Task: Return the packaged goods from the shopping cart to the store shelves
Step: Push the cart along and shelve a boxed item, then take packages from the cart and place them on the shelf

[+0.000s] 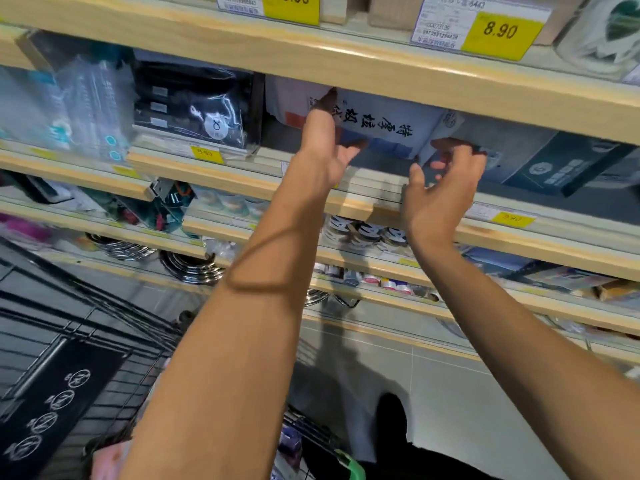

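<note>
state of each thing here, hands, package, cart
white package: tilted in the shelf bay, held at both ends, not released
left hand: grips the package's left end
right hand: fingers curled round its right end
shopping cart: holds a black pack

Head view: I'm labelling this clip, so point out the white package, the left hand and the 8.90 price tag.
white package [381,128], head view, on its printed front.
left hand [323,150], head view, middle of the hand.
8.90 price tag [500,31], head view, on its yellow part.
</note>
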`<action>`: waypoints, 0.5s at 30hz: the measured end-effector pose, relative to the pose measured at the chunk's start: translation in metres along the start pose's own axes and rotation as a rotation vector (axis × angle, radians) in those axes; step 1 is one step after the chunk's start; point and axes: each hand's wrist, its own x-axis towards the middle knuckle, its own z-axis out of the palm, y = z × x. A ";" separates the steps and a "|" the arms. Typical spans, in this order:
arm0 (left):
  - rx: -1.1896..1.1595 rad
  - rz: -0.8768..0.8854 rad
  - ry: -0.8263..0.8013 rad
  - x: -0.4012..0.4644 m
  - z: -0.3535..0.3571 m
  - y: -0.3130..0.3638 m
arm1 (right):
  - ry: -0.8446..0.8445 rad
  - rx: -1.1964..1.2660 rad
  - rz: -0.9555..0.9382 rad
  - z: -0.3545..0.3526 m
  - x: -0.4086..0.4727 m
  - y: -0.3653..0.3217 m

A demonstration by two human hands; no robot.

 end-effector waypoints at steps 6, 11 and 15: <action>-0.072 0.152 0.074 -0.071 -0.064 0.004 | -0.279 0.275 -0.287 0.002 -0.107 -0.024; -0.042 0.366 0.657 -0.162 -0.196 -0.046 | -0.732 0.228 -0.286 0.006 -0.219 -0.007; -0.099 0.233 1.076 -0.251 -0.334 -0.106 | -1.152 0.077 -0.304 -0.002 -0.295 0.013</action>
